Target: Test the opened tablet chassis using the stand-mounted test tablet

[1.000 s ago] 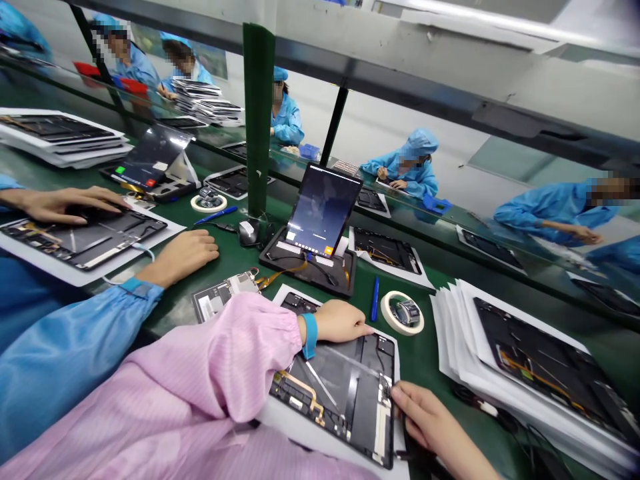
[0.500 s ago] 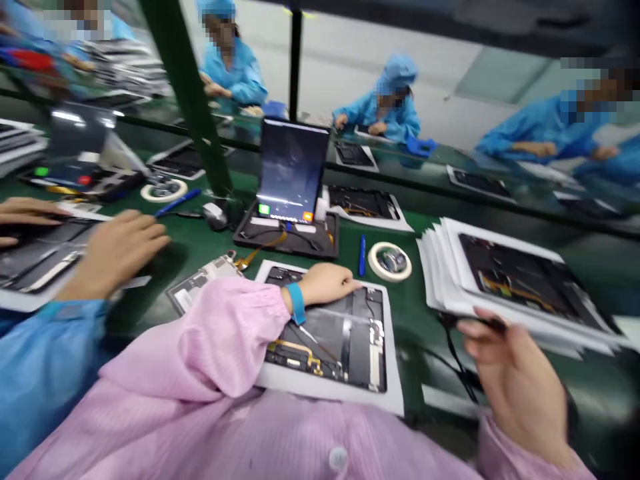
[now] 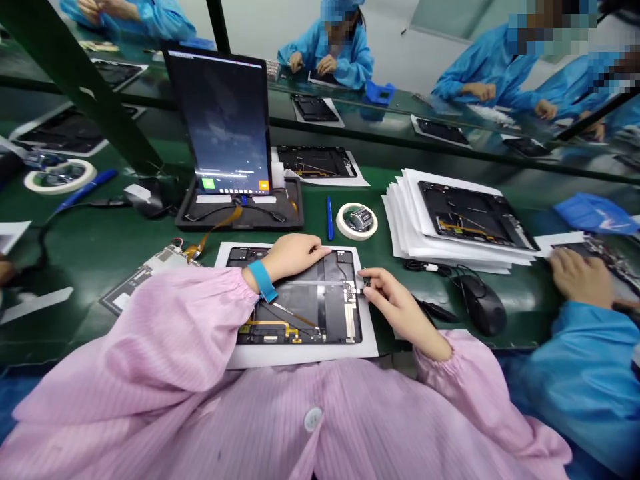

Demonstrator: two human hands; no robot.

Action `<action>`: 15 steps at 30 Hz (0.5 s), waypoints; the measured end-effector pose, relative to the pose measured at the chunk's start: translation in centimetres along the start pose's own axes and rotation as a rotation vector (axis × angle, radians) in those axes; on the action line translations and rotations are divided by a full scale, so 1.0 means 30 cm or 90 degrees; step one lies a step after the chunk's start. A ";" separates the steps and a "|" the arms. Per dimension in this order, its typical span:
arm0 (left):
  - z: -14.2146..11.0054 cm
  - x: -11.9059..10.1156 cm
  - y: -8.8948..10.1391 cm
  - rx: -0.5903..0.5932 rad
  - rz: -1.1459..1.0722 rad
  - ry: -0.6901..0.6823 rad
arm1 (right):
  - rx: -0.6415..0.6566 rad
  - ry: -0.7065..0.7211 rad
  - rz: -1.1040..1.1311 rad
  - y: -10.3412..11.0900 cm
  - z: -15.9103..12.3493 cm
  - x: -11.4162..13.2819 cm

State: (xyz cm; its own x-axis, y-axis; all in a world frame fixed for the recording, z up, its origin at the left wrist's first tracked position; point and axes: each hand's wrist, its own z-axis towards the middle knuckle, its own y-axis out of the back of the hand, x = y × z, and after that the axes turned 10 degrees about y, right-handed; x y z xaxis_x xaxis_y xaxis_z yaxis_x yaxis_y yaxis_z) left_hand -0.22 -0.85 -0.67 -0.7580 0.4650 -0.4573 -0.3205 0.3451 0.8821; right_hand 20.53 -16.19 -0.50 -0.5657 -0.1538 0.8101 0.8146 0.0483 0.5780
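In front of me an opened tablet housing [image 3: 300, 313] lies on a white paper sheet, showing black panels, a yellow flex ribbon and small boards. My left hand [image 3: 295, 255], with a blue band at its wrist, lies over the housing's far edge, fingers stretched out and holding nothing. My right hand [image 3: 393, 297] is at the housing's right edge. Its fingers pinch a small black cable plug [image 3: 366, 287] against that side; whether the plug sits in the port cannot be made out.
Behind the housing a lit display [image 3: 223, 127] stands in a black tray [image 3: 240, 220]. A loose circuit assembly [image 3: 145, 273], blue pen [image 3: 329, 219], tape roll [image 3: 357, 221], paper-layered housing stack [image 3: 410, 227] and black mouse [image 3: 483, 303] surround it. A co-worker's hand [image 3: 583, 275] is at right.
My right hand has moved left with the cable plug, from beside the stack to the housing's right edge. My left hand stays on the housing. The view has swung right.
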 end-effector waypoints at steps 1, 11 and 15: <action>-0.001 -0.001 0.000 0.003 0.000 0.002 | 0.008 0.001 0.005 0.002 0.001 -0.002; 0.018 -0.006 0.002 -0.002 0.001 0.020 | -0.004 0.029 -0.412 -0.064 0.006 0.046; 0.013 -0.036 0.019 0.035 0.019 0.019 | -0.049 0.122 -0.436 -0.062 0.005 -0.061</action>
State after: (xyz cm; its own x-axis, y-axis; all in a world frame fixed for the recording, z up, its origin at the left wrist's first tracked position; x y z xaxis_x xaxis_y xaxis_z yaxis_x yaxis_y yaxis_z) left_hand 0.64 -0.84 0.29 -0.7837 0.4521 -0.4260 -0.2657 0.3760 0.8877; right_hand 20.02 -15.86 -3.03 -0.9268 -0.2957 0.2316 0.2947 -0.1903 0.9365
